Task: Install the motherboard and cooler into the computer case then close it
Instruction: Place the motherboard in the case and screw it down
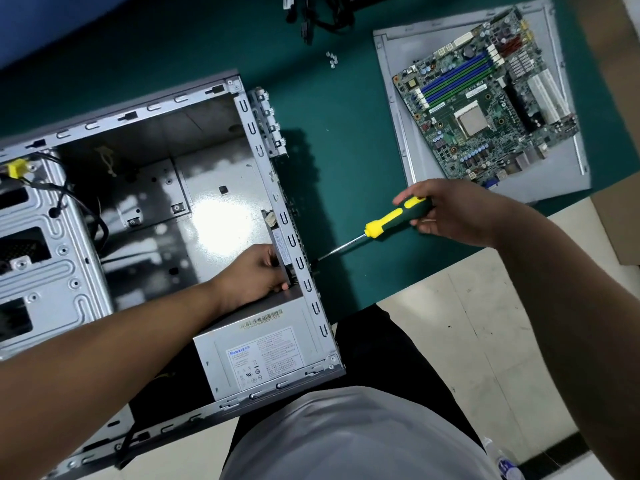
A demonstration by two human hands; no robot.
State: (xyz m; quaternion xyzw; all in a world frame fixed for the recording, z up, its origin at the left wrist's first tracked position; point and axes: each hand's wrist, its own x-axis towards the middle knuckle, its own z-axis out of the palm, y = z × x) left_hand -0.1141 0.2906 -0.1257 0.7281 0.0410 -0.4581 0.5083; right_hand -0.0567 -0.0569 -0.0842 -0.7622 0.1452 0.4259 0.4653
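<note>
Head view: right hand (450,211) grips screwdriver (391,220) against case (294,216).

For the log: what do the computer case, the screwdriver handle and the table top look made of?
Computer case: bare sheet metal, matte grey, with stamped slots and glare on its floor. Screwdriver handle: yellow and dark moulded plastic or rubber, likely. Table top: dull green mat, perhaps rubber or vinyl.

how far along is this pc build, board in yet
Not yet. Done: the power supply already sits in the open case. In hand: the right hand holds a screwdriver with its tip at the case's rear wall, while the left hand grips a part just inside. Left: the motherboard lies on the side panel; no cooler shows, and the case needs closing.
</note>
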